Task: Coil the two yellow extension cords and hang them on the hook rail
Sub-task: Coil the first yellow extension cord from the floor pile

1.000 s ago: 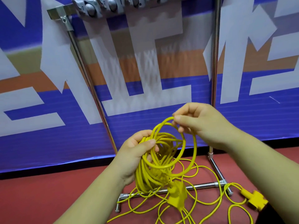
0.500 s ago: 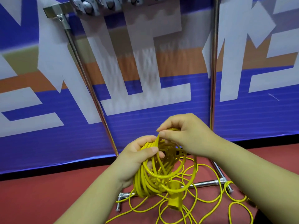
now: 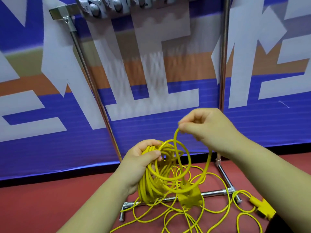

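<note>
Now that the right hand [image 3: 212, 130] has lifted off the coil [image 3: 149, 184], its grip pinches a fresh loop of cord [image 3: 208, 163]. The left hand [image 3: 141, 158] clasps the coil, more cord lies loose on the floor [image 3: 50, 199], and the rail [image 3: 117, 7] waits overhead.

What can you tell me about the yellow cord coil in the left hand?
The yellow cord coil is thin, glossy, plastic-looking cable gathered into many uneven loops. The left hand grips their tops, so the bundle hangs below the fist. The right hand pinches one wider loop, lifted above the rest. A blurred yellow connector block dangles at the bottom, and loose cord trails onto the red floor.
</note>
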Tool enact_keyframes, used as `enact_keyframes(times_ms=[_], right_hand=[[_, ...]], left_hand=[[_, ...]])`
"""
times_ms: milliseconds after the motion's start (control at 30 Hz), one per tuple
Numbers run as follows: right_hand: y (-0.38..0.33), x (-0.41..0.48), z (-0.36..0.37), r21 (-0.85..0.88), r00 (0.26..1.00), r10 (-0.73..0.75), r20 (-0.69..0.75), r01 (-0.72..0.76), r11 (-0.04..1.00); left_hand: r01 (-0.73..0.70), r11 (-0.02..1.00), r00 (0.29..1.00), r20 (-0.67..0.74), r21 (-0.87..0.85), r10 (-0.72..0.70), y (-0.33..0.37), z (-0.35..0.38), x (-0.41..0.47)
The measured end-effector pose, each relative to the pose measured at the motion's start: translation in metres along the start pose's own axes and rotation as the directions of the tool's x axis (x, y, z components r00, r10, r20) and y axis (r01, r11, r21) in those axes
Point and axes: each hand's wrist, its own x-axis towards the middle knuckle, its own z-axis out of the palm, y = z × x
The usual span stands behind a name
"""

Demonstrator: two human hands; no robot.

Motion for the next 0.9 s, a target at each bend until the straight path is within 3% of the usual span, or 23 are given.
enact_keyframes(times_ms=[100, 200, 267, 333, 400, 533, 667, 800, 900], right_hand=[[0.014, 0.002, -0.003, -0.473, 0.973, 0.082, 0.217, 0.031, 0.881], [0.025, 0.001, 0.003, -0.566, 0.947, 0.145, 0.285, 0.045, 0.823], [0.024, 0.002, 0.004, -0.458, 0.964, 0.112, 0.241, 0.011, 0.889], [0.018, 0.003, 0.003, -0.222, 0.977, 0.11, 0.185, -0.067, 0.973], [0.012, 0.001, -0.001, 0.037, 0.981, 0.13, 0.143, -0.136, 0.99], [0.007, -0.003, -0.005, 0.334, 0.977, 0.166, 0.136, -0.202, 0.921], [0.005, -0.003, -0.004, 0.512, 0.975, 0.182, 0.126, -0.221, 0.83], [-0.002, -0.002, -0.011, 0.713, 0.971, 0.206, 0.12, -0.228, 0.664], [-0.006, -0.002, -0.016, 0.779, 0.972, 0.196, 0.13, -0.222, 0.587]], left_hand=[[-0.002, 0.993, 0.995, -0.103, 0.118, 0.014, -0.003, -0.001, -0.001], [-0.01, 0.969, 0.992, -0.119, 0.246, 0.041, -0.006, -0.002, -0.002], [-0.013, 0.957, 0.992, -0.117, 0.291, 0.049, -0.008, -0.003, -0.001], [-0.018, 0.943, 0.992, -0.113, 0.332, 0.059, -0.01, -0.004, 0.0], [-0.023, 0.926, 0.993, -0.102, 0.376, 0.066, -0.013, -0.004, 0.0], [-0.012, 0.925, 0.995, -0.091, 0.38, 0.05, -0.018, -0.003, 0.003], [0.004, 0.924, 0.996, -0.084, 0.383, 0.031, -0.022, -0.002, 0.006], [0.072, 0.942, 0.995, -0.09, 0.327, -0.044, -0.027, -0.003, 0.008], [0.127, 0.931, 0.991, -0.092, 0.342, -0.102, -0.036, -0.006, 0.011]])
